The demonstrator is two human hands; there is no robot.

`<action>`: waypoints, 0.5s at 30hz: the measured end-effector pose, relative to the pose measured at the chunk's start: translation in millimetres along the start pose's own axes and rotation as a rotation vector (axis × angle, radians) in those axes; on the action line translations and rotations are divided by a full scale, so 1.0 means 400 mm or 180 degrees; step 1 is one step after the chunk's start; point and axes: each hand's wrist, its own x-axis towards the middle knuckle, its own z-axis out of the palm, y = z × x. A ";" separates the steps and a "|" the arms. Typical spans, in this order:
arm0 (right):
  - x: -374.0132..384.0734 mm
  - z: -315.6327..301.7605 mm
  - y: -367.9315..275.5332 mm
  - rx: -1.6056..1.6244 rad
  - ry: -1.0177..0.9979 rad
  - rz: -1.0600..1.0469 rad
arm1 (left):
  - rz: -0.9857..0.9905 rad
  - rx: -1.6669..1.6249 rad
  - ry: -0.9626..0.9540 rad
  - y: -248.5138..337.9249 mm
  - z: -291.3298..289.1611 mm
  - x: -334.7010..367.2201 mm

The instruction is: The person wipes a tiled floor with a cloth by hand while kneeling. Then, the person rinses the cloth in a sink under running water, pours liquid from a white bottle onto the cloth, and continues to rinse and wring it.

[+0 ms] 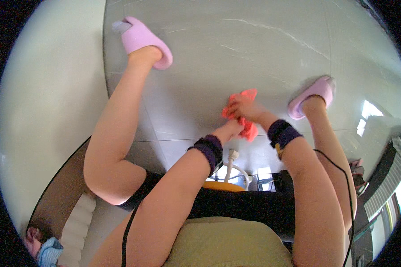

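A crumpled orange-red cloth (251, 131) is bunched between my two hands, above the grey tiled floor and between my feet. My right hand (247, 108) grips its upper part, with the fingers curled into the fabric. Just below and to the left, my left hand (231, 129) is closed on the lower part, and a loose end sticks out past it. Motion blurs both hands a little, and some fingers are hidden by the folds. Each wrist wears a dark band.
Pink slippers (142, 42) are on my feet. A white plug with a pale cable (232, 155) lies near the yellow seat edge (225, 186) between my legs. Black cords run along my arms. A pale smooth surface (53, 80) borders the floor at left; pink and blue fabrics (50, 251) lie lower left.
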 end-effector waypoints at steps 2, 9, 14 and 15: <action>-0.019 -0.114 0.058 -0.0587 0.0184 -0.0056 | -0.0556 -0.1303 -0.0652 -0.009 0.126 0.047; -0.085 -0.306 0.063 -0.1019 0.1062 0.0673 | 0.0114 0.0709 -0.0268 0.016 0.058 0.202; -0.237 -0.260 0.077 -0.1479 0.1461 0.1500 | 0.0767 0.1732 -0.0108 0.214 -0.008 0.110; -0.237 -0.229 0.081 -0.1640 0.1535 0.1650 | 0.1240 0.2059 0.0350 0.204 -0.019 0.111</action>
